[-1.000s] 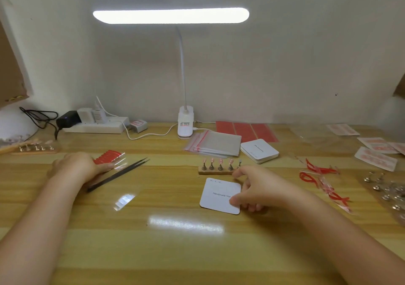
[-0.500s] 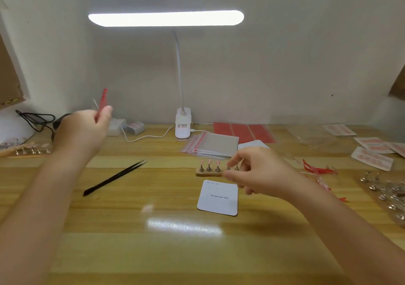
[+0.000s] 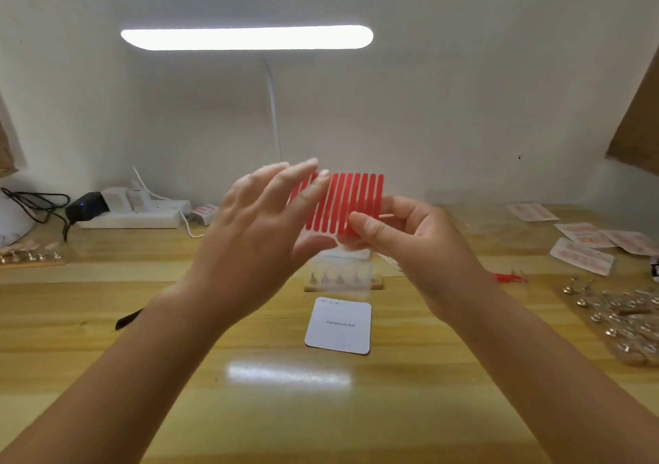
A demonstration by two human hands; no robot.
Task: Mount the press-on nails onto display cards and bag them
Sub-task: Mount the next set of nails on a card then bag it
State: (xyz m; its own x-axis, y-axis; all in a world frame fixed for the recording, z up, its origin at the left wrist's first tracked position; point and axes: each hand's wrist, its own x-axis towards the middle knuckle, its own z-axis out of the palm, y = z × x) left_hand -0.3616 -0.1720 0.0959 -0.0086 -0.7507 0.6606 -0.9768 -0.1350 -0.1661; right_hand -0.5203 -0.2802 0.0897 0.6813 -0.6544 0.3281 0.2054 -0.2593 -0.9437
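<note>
We hold the red strip sheet (image 3: 344,203) above the bench (image 3: 249,410): our right hand (image 3: 410,238) pinches it, our left hand (image 3: 264,221) supports it with straight fingers.

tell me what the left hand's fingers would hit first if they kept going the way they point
The left hand points up and to the right, so its fingers would probably meet the red strip sheet held by the right hand; they already overlap its left edge, though depth is unclear.

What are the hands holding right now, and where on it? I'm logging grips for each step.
The right hand pinches the red-striped adhesive sheet at its lower right edge; the left hand's straight fingers touch its left side.
</note>
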